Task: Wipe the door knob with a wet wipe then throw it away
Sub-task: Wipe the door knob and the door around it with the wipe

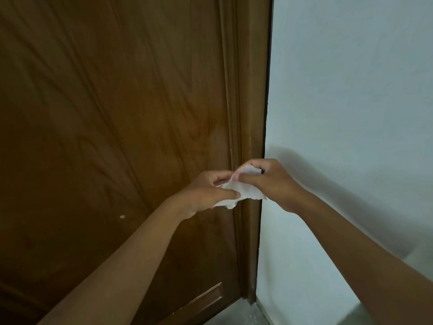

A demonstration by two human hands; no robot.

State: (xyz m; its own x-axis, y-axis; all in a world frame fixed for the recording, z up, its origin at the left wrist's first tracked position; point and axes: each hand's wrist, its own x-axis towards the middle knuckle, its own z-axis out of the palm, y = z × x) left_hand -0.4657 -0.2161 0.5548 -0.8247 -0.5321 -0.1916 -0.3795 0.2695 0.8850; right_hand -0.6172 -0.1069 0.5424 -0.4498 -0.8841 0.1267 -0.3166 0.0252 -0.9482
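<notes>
A crumpled white wet wipe (243, 190) is stretched between both hands in front of the door's right edge. My left hand (206, 193) pinches its lower left part with thumb and fingers. My right hand (274, 181) grips its upper right part, knuckles toward the wall. The brown wooden door (112, 127) fills the left of the view. No door knob shows; the hands and the wipe cover the spot at the door's edge, so I cannot tell whether it lies behind them.
The brown door frame (253, 102) runs top to bottom right of the door. A pale wall (351, 90) fills the right side. A strip of grey floor (236, 313) shows at the bottom by the frame's foot.
</notes>
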